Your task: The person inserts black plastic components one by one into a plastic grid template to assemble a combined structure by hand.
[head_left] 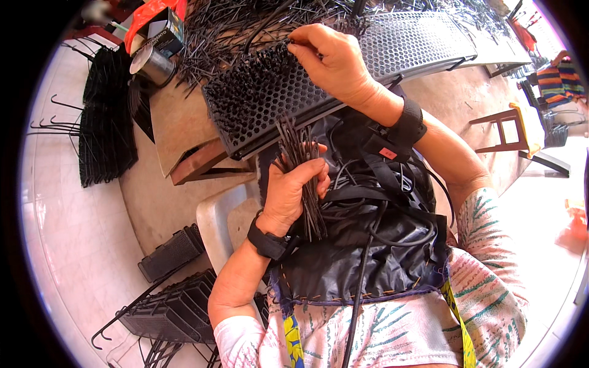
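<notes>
My left hand (288, 190) is closed round a bundle of thin black strips (313, 214), which look like cable ties. The bundle stands nearly upright over my lap, its upper ends close to the near edge of a black perforated panel (316, 95). Many short black ends (254, 80) stick up from the holes in the panel's left part. Over this part, my right hand (331, 61) pinches thumb and fingers together at the tips. Whatever is between those fingertips is too small to make out.
Loose black strips (215, 27) lie heaped on the wooden table (178, 129) behind the panel. A metal can (151, 65) and a box (164, 35) stand at the back left. Stacked black panels (165, 306) sit on the floor at lower left. A stool (512, 129) is at right.
</notes>
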A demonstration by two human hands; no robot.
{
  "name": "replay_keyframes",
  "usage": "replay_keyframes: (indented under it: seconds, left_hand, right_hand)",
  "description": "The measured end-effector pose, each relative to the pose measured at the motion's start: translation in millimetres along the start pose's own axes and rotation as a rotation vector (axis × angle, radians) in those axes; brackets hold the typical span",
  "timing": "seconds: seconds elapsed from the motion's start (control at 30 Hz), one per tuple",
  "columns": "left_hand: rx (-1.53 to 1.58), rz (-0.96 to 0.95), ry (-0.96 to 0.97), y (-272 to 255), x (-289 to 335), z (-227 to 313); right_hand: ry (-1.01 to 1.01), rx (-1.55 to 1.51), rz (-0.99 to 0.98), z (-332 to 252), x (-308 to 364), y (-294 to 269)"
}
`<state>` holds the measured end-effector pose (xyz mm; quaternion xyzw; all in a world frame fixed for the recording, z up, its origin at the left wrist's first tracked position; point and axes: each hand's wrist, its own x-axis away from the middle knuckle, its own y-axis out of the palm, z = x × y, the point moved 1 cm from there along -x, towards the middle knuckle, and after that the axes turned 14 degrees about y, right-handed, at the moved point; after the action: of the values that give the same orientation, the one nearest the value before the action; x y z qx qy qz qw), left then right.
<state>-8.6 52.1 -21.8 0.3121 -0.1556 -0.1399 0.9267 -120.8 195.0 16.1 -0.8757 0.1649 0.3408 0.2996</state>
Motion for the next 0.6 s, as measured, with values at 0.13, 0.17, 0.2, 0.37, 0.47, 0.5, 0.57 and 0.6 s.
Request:
replay_keyframes:
  seconds: [0.13, 0.17, 0.2, 0.37, 0.47, 0.5, 0.57, 0.6]
  left_hand:
    - [0.009, -0.009, 0.013, 1, 0, -1]
    - [0.01, -0.007, 0.015, 1, 0, -1]
    - [0.015, -0.002, 0.006, 1, 0, 0]
    - [-0.045, 0.019, -0.024, 8, -3, 3]
    - [-0.005, 0.025, 0.001, 2, 1, 2]
    - [0.017, -0.006, 0.005, 0, 1, 1]
    - [0.038, -0.043, 0.007, 1, 0, 0]
    - [0.002, -0.041, 0.0, 2, 1, -1]
  right_hand:
    - [-0.089, 0.015, -0.117, 3, 2, 7]
    - [-0.263, 0.032, -0.134, 1, 1, 6]
    - [-0.265, 0.031, -0.136, 2, 2, 6]
    - [-0.272, 0.301, -0.271, 25, 30, 18]
    - [-0.036, 0.12, -0.408, -36, 11, -19]
    - [0.26, -0.097, -0.684, -40, 11, -24]
    - [0.637, -0.403, -0.997, -36, 19, -26]
    - [0.637, -0.401, -0.991, -32, 21, -28]
